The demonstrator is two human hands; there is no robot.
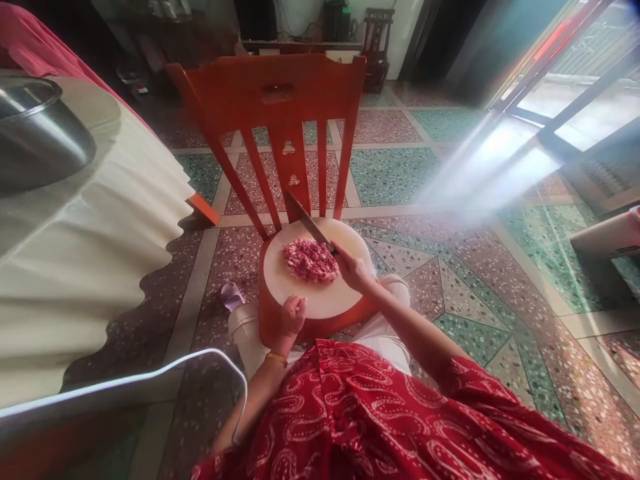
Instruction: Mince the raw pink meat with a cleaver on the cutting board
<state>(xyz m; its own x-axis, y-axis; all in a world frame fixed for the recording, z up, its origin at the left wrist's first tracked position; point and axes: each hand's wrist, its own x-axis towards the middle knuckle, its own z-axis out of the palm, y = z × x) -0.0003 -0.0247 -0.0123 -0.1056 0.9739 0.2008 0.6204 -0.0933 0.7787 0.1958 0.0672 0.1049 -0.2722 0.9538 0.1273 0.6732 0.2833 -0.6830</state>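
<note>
My right hand (354,268) is wrapped round the handle of a kitchen knife (313,228), at the right side of a round pale cutting board (280,290). The blade points up and left, over the far edge of a flat heap of minced meat (310,260). Whether the blade touches the meat, I cannot tell. At the board's near edge my left hand (293,316) is curled into a loose fist, and nothing shows in it. The board rests on the seat of a reddish wooden chair (265,77).
To the left stands a table with a pale cloth (125,213), bearing a large metal pot (45,133). A white cable (165,368) runs across the lower left. A slipper (231,297) is beside the chair. Bright light enters through a glass door (575,107) at the right.
</note>
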